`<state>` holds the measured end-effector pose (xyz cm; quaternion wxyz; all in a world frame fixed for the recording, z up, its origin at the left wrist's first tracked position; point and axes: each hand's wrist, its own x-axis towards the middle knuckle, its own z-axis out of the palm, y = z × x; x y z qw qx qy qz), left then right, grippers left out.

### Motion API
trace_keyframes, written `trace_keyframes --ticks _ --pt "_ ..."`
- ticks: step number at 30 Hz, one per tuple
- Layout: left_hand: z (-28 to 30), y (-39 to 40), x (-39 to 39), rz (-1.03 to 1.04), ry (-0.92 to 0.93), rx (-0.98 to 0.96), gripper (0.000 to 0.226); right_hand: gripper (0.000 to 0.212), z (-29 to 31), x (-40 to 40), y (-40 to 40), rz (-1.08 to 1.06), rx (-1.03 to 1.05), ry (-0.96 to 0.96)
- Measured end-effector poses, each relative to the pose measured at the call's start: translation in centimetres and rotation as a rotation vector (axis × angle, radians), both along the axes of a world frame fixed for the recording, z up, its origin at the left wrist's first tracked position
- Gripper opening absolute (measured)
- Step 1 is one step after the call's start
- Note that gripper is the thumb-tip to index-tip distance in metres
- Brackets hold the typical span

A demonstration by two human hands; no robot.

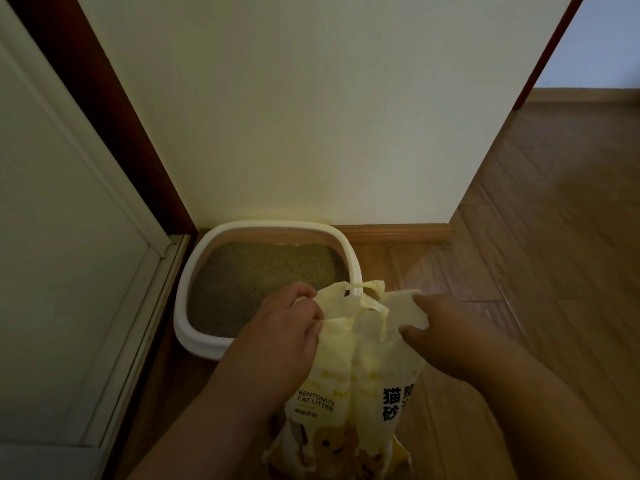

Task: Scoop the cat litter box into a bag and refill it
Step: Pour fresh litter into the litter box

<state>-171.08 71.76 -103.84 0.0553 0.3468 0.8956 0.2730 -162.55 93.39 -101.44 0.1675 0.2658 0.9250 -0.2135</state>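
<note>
A white-rimmed litter box sits on the floor against the wall, filled with grey-brown litter. In front of it stands a pale yellow bag of bentonite cat litter, upright, its top edge crumpled. My left hand grips the bag's top left corner with closed fingers. My right hand pinches the top right corner between thumb and fingers. The bag's top overlaps the box's right front corner. No scoop is in view.
A white door with a dark red frame stands at the left, close beside the box. A cream wall rises behind it with a wooden skirting board. Wooden floor stretches to the right.
</note>
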Motion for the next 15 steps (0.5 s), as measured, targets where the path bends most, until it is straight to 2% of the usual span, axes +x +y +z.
trace_keyframes --ticks 7,8,10,11,13,15 --pt "0.7 -0.3 0.0 -0.085 -0.045 0.022 0.005 0.064 0.0 -0.1 0.3 -0.058 -0.062 0.023" --pt "0.9 -0.4 -0.1 -0.092 -0.077 0.005 0.012 0.062 0.0 -0.1 0.4 -0.058 -0.083 0.026" --pt "1.0 -0.8 -0.4 -0.12 -0.109 -0.085 0.029 0.059 0.1 -0.1 0.5 -0.068 -0.122 0.03" --pt "1.1 -1.0 -0.6 -0.145 -0.068 -0.147 0.032 0.057 0.0 0.0 0.5 -0.074 -0.132 0.033" --pt "0.8 -1.2 -1.0 -0.163 0.034 -0.237 0.03 0.057 -0.1 0.0 0.7 -0.076 -0.136 0.035" --pt "0.6 -1.4 -1.4 -0.116 0.059 -0.283 0.026 0.062 -0.2 0.0 1.0 -0.065 -0.146 0.034"
